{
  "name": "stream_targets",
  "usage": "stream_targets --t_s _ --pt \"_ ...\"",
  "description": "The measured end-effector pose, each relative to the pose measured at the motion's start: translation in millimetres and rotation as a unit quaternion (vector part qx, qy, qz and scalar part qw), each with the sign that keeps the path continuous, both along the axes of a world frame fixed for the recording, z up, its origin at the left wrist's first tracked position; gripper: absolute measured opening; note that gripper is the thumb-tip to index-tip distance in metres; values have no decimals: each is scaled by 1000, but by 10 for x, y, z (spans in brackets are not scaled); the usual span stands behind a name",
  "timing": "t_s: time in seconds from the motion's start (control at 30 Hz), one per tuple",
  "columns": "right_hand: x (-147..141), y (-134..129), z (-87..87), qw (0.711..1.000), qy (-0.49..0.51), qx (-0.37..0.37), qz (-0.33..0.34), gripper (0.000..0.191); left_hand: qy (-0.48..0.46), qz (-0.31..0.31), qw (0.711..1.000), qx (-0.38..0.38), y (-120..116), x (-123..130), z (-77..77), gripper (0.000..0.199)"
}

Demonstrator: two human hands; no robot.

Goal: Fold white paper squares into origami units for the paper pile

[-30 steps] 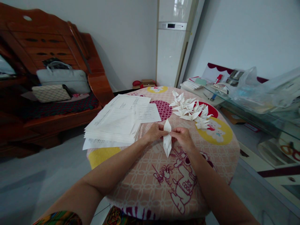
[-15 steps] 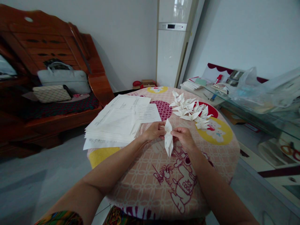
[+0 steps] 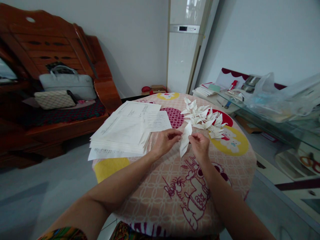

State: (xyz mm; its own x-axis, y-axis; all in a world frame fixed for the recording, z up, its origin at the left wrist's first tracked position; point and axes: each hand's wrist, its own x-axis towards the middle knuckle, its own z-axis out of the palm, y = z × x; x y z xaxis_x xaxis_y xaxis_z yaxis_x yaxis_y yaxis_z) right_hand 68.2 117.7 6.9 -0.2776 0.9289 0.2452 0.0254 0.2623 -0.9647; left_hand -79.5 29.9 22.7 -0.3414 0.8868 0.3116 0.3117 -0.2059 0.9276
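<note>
A narrow folded white paper (image 3: 185, 140), pointed at both ends, is held tilted above the patterned tablecloth (image 3: 150, 186). My right hand (image 3: 200, 145) pinches its right edge between thumb and fingers. From the left, my left hand (image 3: 166, 141) has its fingers closed at the paper's left edge. Beyond my right hand lies a cluster of folded white paper pieces (image 3: 205, 123) with pointed tips. A stack of printed sheets (image 3: 120, 130) sits at the left of the round table, close to my left forearm.
A wooden bench (image 3: 52, 40) with a grey bag (image 3: 67, 85) and a checked pouch (image 3: 55, 100) stands at the left. At the right is a glass-topped stand (image 3: 277, 123) with plastic bags and papers. A tall white cabinet-like unit (image 3: 182, 60) stands behind the table.
The folded paper has turned from nearly upright to leaning right at the top, and moved slightly right. My right hand has shifted slightly with it.
</note>
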Motion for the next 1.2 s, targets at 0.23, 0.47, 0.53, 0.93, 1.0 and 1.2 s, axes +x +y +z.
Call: stream_targets --t_s 0.23,0.47,0.53,0.93,1.0,1.2 --pt "22 -149 88 975 -69 208 35 15 13 -17 1000 23 1 91 -52 26" --pt "15 -254 164 955 -75 276 81 22 -215 -19 976 -9 77 7 -138 39" --pt "22 -263 174 954 -73 276 86 22 -229 -23 973 -18 65 8 -106 42" --pt "-4 -117 45 997 -1 76 26 13 -312 -50 948 -36 35 25 6 39" --pt "-14 -89 51 999 18 29 25 18 -320 -61 944 -41 32 31 18 39" --pt "-25 -64 57 987 48 -113 107 24 -335 -82 937 -48 20 42 38 39"
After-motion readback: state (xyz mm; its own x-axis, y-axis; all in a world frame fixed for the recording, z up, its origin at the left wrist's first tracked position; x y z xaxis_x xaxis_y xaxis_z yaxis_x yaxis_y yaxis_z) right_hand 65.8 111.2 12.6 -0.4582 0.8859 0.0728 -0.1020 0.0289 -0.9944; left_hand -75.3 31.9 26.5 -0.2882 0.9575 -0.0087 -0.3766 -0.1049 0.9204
